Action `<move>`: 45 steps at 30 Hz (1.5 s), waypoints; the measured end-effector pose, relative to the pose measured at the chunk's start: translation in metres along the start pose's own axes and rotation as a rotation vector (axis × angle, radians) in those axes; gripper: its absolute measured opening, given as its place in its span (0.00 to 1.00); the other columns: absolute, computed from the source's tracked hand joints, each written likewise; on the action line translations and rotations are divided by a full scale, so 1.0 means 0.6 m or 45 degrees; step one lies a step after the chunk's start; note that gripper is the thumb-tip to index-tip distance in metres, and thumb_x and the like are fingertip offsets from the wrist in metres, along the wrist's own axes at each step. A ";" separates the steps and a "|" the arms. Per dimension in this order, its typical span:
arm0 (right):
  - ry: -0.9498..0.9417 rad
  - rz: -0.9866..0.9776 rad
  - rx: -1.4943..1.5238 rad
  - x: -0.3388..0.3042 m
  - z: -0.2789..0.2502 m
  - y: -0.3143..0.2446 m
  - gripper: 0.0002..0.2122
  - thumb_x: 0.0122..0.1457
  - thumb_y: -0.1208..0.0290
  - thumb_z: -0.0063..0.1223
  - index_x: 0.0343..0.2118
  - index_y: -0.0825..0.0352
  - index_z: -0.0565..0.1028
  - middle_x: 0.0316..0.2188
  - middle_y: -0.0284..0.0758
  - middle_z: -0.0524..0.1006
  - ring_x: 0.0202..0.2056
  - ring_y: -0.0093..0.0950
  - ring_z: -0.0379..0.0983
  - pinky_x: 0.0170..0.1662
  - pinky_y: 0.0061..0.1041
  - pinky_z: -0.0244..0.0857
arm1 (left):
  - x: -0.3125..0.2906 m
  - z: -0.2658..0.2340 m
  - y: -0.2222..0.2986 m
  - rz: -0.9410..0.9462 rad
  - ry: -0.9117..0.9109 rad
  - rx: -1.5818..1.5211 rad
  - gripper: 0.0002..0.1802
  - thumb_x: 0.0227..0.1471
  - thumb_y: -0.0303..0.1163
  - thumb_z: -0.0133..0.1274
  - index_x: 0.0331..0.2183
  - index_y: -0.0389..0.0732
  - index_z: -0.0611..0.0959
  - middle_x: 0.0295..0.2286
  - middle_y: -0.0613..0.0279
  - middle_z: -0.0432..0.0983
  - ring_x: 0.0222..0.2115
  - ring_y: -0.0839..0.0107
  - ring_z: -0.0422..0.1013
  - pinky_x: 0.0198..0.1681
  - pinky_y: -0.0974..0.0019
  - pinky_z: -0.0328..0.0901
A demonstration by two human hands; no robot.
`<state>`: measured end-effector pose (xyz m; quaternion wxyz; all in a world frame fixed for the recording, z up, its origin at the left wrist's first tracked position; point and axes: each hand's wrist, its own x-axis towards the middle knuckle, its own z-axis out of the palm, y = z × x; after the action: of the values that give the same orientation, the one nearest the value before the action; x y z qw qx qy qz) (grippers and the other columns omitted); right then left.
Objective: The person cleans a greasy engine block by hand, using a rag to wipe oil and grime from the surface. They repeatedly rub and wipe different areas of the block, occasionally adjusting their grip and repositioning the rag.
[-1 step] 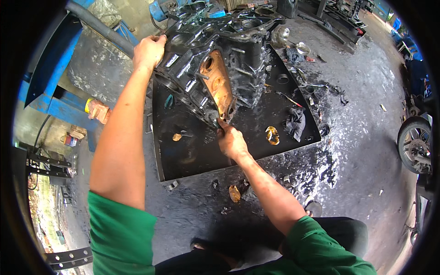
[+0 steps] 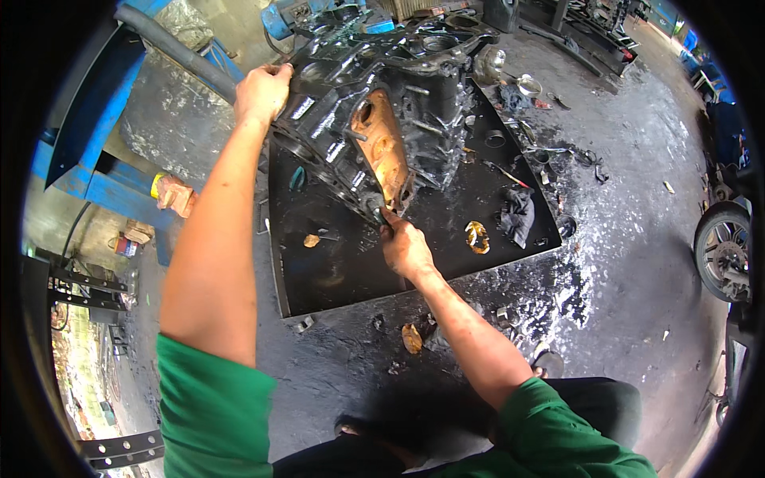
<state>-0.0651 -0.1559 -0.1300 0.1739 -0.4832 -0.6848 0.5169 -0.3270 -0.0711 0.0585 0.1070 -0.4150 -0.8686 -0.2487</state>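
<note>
A black, oily engine block (image 2: 319, 131) stands tilted over a black metal drip tray (image 2: 351, 279). On its near side sits a rusty orange-brown recessed cavity (image 2: 384, 151). My left hand (image 2: 263, 92) is closed over the block's upper left edge, fingertips curled over the far side. Lower down, my right hand (image 2: 408, 251) grips the bottom corner of the block, just below the cavity. The fingers of that hand are partly hidden beneath the corner. In the tray lie a dark rag (image 2: 518, 215), a red-tipped tool (image 2: 510, 175) and dry leaves (image 2: 477, 237).
Blue steel framework (image 2: 96, 159) with a thick grey bar (image 2: 175, 52) stands on the left. Small metal parts and rings (image 2: 544, 157) litter the oily floor past the tray's right edge. A wheel (image 2: 721, 251) stands at far right. My legs are close to the tray's near side.
</note>
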 end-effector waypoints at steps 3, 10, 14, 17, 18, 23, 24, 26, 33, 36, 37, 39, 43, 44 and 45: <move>0.049 -0.098 0.055 0.004 -0.002 -0.016 0.20 0.62 0.67 0.46 0.58 0.59 0.70 0.45 0.53 0.76 0.51 0.48 0.72 0.55 0.38 0.65 | -0.003 -0.003 0.001 -0.007 -0.025 -0.026 0.28 0.52 0.56 0.50 0.46 0.48 0.84 0.45 0.50 0.78 0.51 0.52 0.72 0.55 0.56 0.64; 0.010 -0.158 0.020 -0.025 -0.046 -0.062 0.20 0.62 0.68 0.46 0.58 0.61 0.70 0.48 0.53 0.75 0.53 0.45 0.72 0.56 0.35 0.63 | -0.009 -0.005 0.004 -0.039 -0.016 -0.024 0.27 0.53 0.54 0.50 0.47 0.47 0.83 0.46 0.50 0.78 0.51 0.53 0.71 0.56 0.55 0.63; -0.047 -0.180 0.081 -0.012 -0.050 -0.010 0.20 0.63 0.66 0.47 0.58 0.62 0.70 0.45 0.52 0.77 0.51 0.39 0.75 0.54 0.31 0.65 | -0.012 -0.003 0.003 -0.039 -0.048 -0.025 0.27 0.53 0.55 0.50 0.48 0.48 0.83 0.46 0.51 0.78 0.51 0.53 0.71 0.55 0.55 0.64; -0.217 -0.375 -0.117 0.020 -0.058 0.087 0.20 0.63 0.65 0.48 0.58 0.62 0.70 0.44 0.51 0.78 0.47 0.36 0.77 0.51 0.30 0.67 | -0.010 -0.004 0.004 -0.028 -0.037 -0.011 0.28 0.53 0.55 0.50 0.48 0.48 0.82 0.47 0.52 0.78 0.51 0.54 0.72 0.55 0.55 0.64; -0.310 -0.356 -0.274 0.033 -0.059 0.124 0.19 0.62 0.64 0.49 0.56 0.59 0.72 0.44 0.49 0.78 0.47 0.40 0.77 0.51 0.33 0.68 | -0.011 -0.004 0.004 -0.031 -0.043 -0.017 0.28 0.53 0.55 0.49 0.48 0.47 0.82 0.47 0.52 0.78 0.51 0.55 0.72 0.55 0.56 0.64; 0.168 0.197 -0.863 0.038 -0.045 0.278 0.11 0.58 0.65 0.49 0.33 0.67 0.80 0.32 0.45 0.81 0.35 0.43 0.79 0.43 0.39 0.73 | -0.018 -0.010 0.010 -0.029 -0.042 -0.019 0.28 0.53 0.54 0.49 0.49 0.47 0.82 0.47 0.52 0.78 0.51 0.55 0.71 0.56 0.57 0.63; 0.118 0.145 -0.892 0.032 -0.030 0.291 0.12 0.58 0.65 0.49 0.33 0.67 0.80 0.33 0.45 0.81 0.37 0.43 0.79 0.44 0.39 0.73 | -0.021 -0.012 0.012 -0.042 -0.042 -0.021 0.28 0.53 0.54 0.49 0.49 0.47 0.82 0.47 0.52 0.78 0.51 0.55 0.71 0.56 0.56 0.63; 0.014 0.201 -0.937 0.024 0.008 0.295 0.12 0.58 0.64 0.49 0.34 0.67 0.80 0.35 0.47 0.81 0.39 0.44 0.79 0.46 0.38 0.73 | -0.028 -0.013 0.016 -0.071 -0.046 -0.046 0.28 0.54 0.54 0.49 0.49 0.47 0.82 0.46 0.52 0.78 0.51 0.55 0.72 0.56 0.56 0.63; -0.124 -0.118 0.126 0.027 0.019 0.143 0.18 0.61 0.66 0.51 0.52 0.69 0.74 0.31 0.41 0.80 0.25 0.26 0.73 0.31 0.28 0.67 | -0.038 -0.026 0.027 -0.105 -0.075 -0.056 0.26 0.55 0.53 0.49 0.48 0.47 0.82 0.47 0.50 0.77 0.51 0.55 0.72 0.56 0.54 0.64; -0.046 -0.225 0.047 0.017 -0.051 0.015 0.19 0.62 0.65 0.51 0.54 0.68 0.73 0.21 0.33 0.76 0.18 0.17 0.63 0.22 0.22 0.60 | -0.038 -0.030 0.029 -0.109 -0.090 -0.045 0.25 0.56 0.52 0.48 0.46 0.45 0.82 0.46 0.49 0.78 0.50 0.54 0.72 0.55 0.53 0.64; -0.011 -0.298 -0.012 0.017 -0.067 -0.032 0.19 0.62 0.66 0.51 0.54 0.68 0.73 0.20 0.32 0.75 0.18 0.17 0.63 0.21 0.22 0.59 | -0.039 -0.030 0.031 -0.104 -0.088 -0.032 0.25 0.57 0.52 0.48 0.46 0.44 0.82 0.46 0.49 0.78 0.50 0.54 0.72 0.55 0.52 0.64; -0.027 -0.325 -0.044 0.002 -0.091 -0.103 0.20 0.61 0.68 0.49 0.55 0.67 0.72 0.19 0.32 0.74 0.18 0.18 0.64 0.22 0.22 0.60 | -0.043 -0.030 0.030 -0.078 -0.092 -0.015 0.25 0.57 0.51 0.47 0.44 0.42 0.82 0.43 0.48 0.79 0.48 0.53 0.73 0.54 0.52 0.64; -0.116 -0.067 0.041 -0.024 -0.101 -0.169 0.20 0.61 0.69 0.49 0.56 0.66 0.71 0.21 0.33 0.75 0.20 0.20 0.67 0.26 0.24 0.63 | -0.046 -0.027 0.025 -0.022 -0.022 -0.038 0.24 0.56 0.50 0.47 0.43 0.42 0.83 0.38 0.46 0.81 0.45 0.51 0.75 0.53 0.50 0.64; -0.095 -0.046 0.025 -0.025 -0.096 -0.172 0.20 0.61 0.68 0.49 0.56 0.66 0.72 0.22 0.34 0.76 0.21 0.21 0.69 0.27 0.25 0.65 | -0.045 -0.025 0.025 -0.031 -0.024 -0.036 0.23 0.56 0.49 0.47 0.43 0.42 0.83 0.38 0.46 0.81 0.44 0.51 0.75 0.54 0.48 0.63; -0.074 -0.026 0.011 -0.023 -0.091 -0.171 0.19 0.61 0.68 0.50 0.55 0.66 0.72 0.23 0.35 0.77 0.22 0.22 0.70 0.28 0.26 0.66 | -0.045 -0.023 0.022 -0.036 -0.016 -0.044 0.23 0.57 0.49 0.47 0.43 0.42 0.83 0.38 0.46 0.81 0.44 0.51 0.75 0.54 0.48 0.63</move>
<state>-0.0678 -0.1380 -0.0145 0.1611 -0.4604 -0.6923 0.5318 -0.3001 -0.0892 0.0645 0.0907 -0.4062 -0.8706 -0.2625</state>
